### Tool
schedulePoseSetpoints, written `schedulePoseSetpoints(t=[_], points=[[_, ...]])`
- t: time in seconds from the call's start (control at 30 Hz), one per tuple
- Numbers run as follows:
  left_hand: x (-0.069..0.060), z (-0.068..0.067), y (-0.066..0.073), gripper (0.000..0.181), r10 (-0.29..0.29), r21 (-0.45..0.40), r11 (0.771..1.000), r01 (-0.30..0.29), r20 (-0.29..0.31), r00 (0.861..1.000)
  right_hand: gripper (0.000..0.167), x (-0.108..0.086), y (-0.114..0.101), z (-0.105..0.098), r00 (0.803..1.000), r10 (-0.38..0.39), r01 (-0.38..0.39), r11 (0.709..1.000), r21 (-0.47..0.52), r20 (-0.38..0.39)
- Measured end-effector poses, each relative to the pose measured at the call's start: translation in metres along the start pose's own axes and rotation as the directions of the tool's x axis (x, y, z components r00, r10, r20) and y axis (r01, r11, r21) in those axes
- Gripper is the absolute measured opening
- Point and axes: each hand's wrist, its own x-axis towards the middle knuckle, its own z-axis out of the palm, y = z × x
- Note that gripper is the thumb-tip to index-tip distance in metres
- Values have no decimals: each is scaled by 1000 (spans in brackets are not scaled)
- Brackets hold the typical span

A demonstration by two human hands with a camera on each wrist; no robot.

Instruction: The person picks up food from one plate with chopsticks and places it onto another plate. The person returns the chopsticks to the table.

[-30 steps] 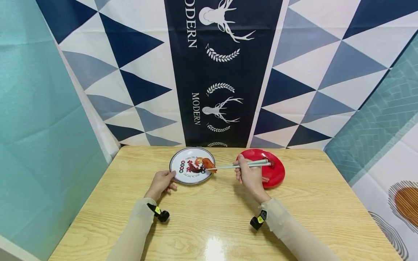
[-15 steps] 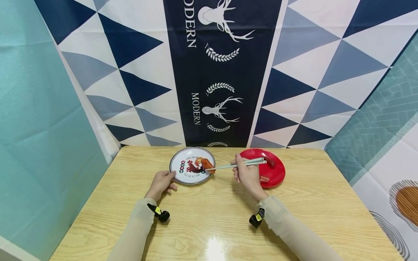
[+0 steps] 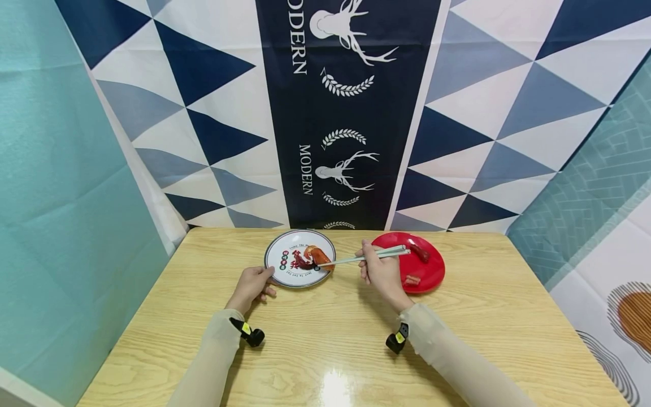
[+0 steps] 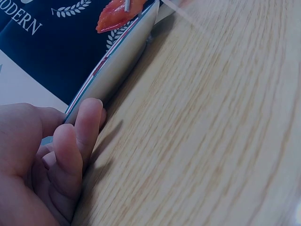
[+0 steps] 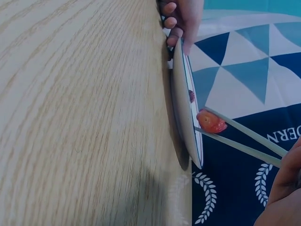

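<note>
My left hand (image 3: 251, 287) pinches the near-left rim of a white plate (image 3: 280, 246) with a dark border and printed lettering. Its thumb lies on the rim and its fingers are below, as the left wrist view shows. In my right hand (image 3: 382, 272) is a pair of pale green chopsticks (image 3: 356, 259), pointing left. Their tips hold an orange-red piece of food (image 3: 321, 259), which looks like a chicken wing, at the right side of the white plate. A dark red piece (image 3: 302, 263) and a curled orange piece (image 3: 308, 251), perhaps a shrimp, lie on that plate.
Partly behind my right hand stands a red plate (image 3: 434, 270). It bears a dark red sausage-like piece (image 3: 420, 253) and small pinkish pieces (image 3: 412, 280). Both plates are near the back edge of the wooden table (image 3: 325, 333), before a patterned cloth (image 3: 346, 118).
My right hand and the chopsticks have shifted slightly left, uncovering more of the red plate's food. The orange-red piece has moved a little left over the white plate. My left hand stays put.
</note>
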Motion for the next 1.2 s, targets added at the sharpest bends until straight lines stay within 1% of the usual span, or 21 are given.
schedulePoseSetpoints(t=[0.33,0.57,0.63,0.9,1.07,1.2], points=[[0,0,0,36,-3,2,1000,3,-1,1000,43,4,6,2,1000,-22,22,1000,9,-4],[1,1,1,35,3,0,1000,-3,-3,1000,47,5,9,4,1000,-25,25,1000,-16,-7],[1,0,1,35,-1,-1,1000,1,-1,1000,47,7,13,4,999,-30,30,999,-24,-9],[0,0,1,36,-1,3,1000,1,-1,1000,50,18,41,4,998,-58,56,997,-48,-36],[0,0,1,36,1,4,1000,-1,-1,1000,53,18,44,6,995,-77,74,996,-49,-56],[0,0,0,36,2,3,1000,-2,-2,1000,53,16,42,8,996,-64,62,997,-39,-55]])
